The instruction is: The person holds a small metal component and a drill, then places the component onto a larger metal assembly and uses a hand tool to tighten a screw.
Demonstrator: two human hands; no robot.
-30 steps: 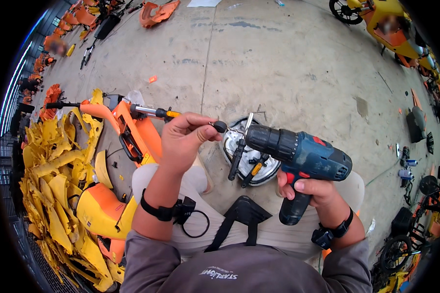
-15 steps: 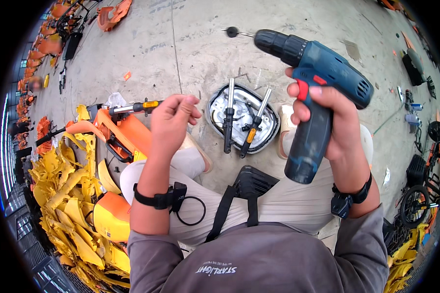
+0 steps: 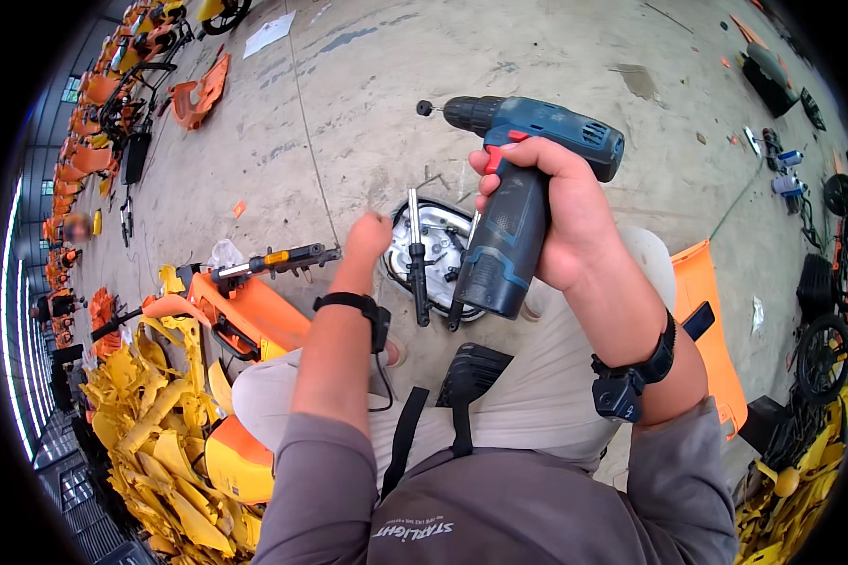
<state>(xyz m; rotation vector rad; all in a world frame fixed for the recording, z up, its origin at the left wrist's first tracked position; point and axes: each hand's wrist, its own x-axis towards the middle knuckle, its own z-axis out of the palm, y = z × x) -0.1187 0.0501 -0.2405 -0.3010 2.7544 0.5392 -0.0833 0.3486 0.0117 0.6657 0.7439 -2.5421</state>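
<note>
My right hand [image 3: 575, 202] grips a blue and black cordless drill [image 3: 561, 127] by its handle, fingers at the red trigger. The drill points left, a small black round piece [image 3: 424, 108] on its bit. My left hand [image 3: 372, 231] is closed, its fingertips turned away, so I cannot see whether anything is in it. It hovers by the left rim of an oval metal tray-like part [image 3: 400, 235] with a black edge. Across that part lies a silver and black fork tube [image 3: 417, 268]; a second tube [image 3: 455, 311] is largely hidden behind the drill.
Broken yellow plastic pieces [image 3: 160, 433] are heaped at left, beside an orange panel [image 3: 259, 301] and another fork tube [image 3: 283, 258]. On the right, a dark flat rectangular thing [image 3: 698, 321] rests on an orange panel [image 3: 711, 353]. Cans [image 3: 788, 185] stand farther right.
The drill has moved left and away from my body, still in my right hand. My left arm has reached forward and toward the oval part. The view has shifted, showing the right orange panel.
</note>
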